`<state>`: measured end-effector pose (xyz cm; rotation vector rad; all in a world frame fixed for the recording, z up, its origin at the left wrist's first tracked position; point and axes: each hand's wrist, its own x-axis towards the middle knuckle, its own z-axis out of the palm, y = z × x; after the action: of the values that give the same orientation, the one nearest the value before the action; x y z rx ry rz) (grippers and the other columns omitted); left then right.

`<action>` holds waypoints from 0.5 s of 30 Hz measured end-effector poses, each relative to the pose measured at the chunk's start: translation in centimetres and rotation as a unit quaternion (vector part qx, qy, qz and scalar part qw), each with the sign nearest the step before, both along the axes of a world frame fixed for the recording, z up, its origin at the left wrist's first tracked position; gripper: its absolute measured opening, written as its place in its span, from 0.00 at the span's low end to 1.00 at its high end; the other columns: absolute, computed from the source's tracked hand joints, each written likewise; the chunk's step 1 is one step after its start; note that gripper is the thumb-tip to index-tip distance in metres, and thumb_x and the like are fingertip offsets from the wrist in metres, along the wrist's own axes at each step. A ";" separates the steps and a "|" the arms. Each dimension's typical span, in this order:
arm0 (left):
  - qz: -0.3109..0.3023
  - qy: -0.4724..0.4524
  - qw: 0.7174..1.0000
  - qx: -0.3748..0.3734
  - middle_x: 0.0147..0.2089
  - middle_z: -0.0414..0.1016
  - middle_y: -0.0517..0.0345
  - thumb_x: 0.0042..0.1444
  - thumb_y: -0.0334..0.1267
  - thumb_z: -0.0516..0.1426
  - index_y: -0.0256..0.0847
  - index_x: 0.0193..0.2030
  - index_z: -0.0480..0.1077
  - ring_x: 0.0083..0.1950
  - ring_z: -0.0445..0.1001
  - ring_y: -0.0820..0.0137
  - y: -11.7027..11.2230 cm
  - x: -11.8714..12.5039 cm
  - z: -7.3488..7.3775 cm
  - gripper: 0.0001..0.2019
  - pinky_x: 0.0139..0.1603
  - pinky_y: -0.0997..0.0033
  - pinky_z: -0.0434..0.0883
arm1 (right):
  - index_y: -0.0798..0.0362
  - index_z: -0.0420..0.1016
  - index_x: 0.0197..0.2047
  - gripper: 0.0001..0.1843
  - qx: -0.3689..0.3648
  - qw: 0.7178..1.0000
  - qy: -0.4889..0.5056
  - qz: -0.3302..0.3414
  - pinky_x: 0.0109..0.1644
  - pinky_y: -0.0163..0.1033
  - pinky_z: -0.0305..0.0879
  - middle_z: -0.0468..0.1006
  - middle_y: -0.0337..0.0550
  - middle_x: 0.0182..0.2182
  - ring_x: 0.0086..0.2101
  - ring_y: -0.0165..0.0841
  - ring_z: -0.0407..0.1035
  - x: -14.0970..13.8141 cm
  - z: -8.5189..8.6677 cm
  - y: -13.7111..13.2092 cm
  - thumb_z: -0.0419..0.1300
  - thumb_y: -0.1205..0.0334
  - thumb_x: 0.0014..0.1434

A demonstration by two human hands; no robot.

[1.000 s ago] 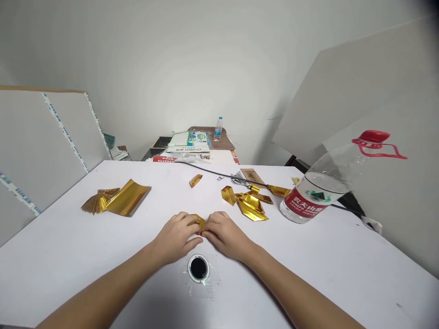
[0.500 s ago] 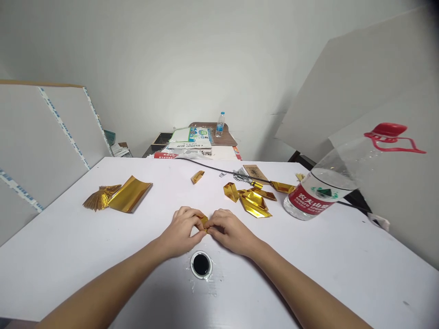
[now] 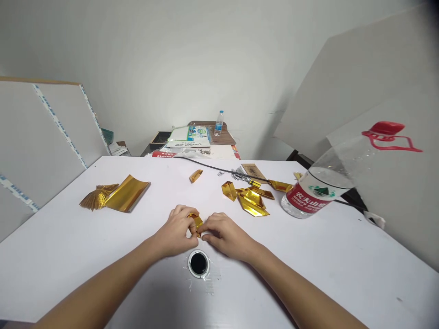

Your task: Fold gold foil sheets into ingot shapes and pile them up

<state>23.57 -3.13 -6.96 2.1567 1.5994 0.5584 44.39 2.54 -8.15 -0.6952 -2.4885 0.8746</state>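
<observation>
A small folded piece of gold foil paper (image 3: 196, 222) is held low over the white table by my left hand (image 3: 177, 230), its thumb and fingers closed on the near left side. My right hand (image 3: 224, 235) comes in from the right; its fingertips touch the foil's near right edge, and its thumb is slightly apart from them. Part of the foil is covered by my fingers. Just in front of my hands, a round black disc with a white rim (image 3: 199, 263) lies on the table, with clear tape around it.
Gold foil sheets (image 3: 128, 193) and a fanned gold bundle (image 3: 97, 197) lie left. One folded gold piece (image 3: 195, 176) lies ahead; several more (image 3: 253, 201) lie right, near a yellow-handled tool (image 3: 254, 183) and a black cable (image 3: 206, 165). A large red-capped bottle (image 3: 308, 194) stands right.
My left hand has shifted slightly left and nearer with the foil, and more of the foil shows. My right thumb has come away from the foil. The view has shifted a little.
</observation>
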 end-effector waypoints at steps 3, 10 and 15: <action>0.007 -0.005 1.000 -0.010 0.63 0.72 0.61 0.54 0.27 0.59 0.40 0.30 0.69 0.69 0.62 0.58 -0.1 -0.1 0.0 0.05 0.72 0.47 0.64 | 0.47 0.83 0.47 0.12 0.007 1.000 -0.005 0.016 0.58 0.44 0.60 0.83 0.39 0.40 0.46 0.33 0.74 0.3 0.0 0.1 0.63 0.71 0.64; 0.012 -0.017 0.999 -0.029 0.66 0.67 0.59 0.54 0.26 0.58 0.40 0.31 0.70 0.71 0.59 0.57 -0.1 -0.3 0.2 0.05 0.74 0.45 0.63 | 0.46 0.84 0.50 0.19 0.069 0.995 -0.042 0.060 0.58 0.44 0.61 0.83 0.41 0.43 0.48 0.35 0.73 0.8 0.7 0.1 0.59 0.73 0.64; 0.004 -0.010 1.000 -0.029 0.67 0.67 0.58 0.59 0.30 0.56 0.40 0.32 0.70 0.72 0.58 0.57 -0.2 -0.4 0.1 0.05 0.75 0.42 0.62 | 0.46 0.84 0.52 0.20 0.100 0.991 -0.073 0.059 0.56 0.45 0.62 0.82 0.43 0.42 0.47 0.36 0.73 0.8 0.9 -0.2 0.58 0.72 0.63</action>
<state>23.18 -3.32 -6.81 2.0979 1.5948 0.5282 45.20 2.36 -7.23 -0.5670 -2.7232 0.6214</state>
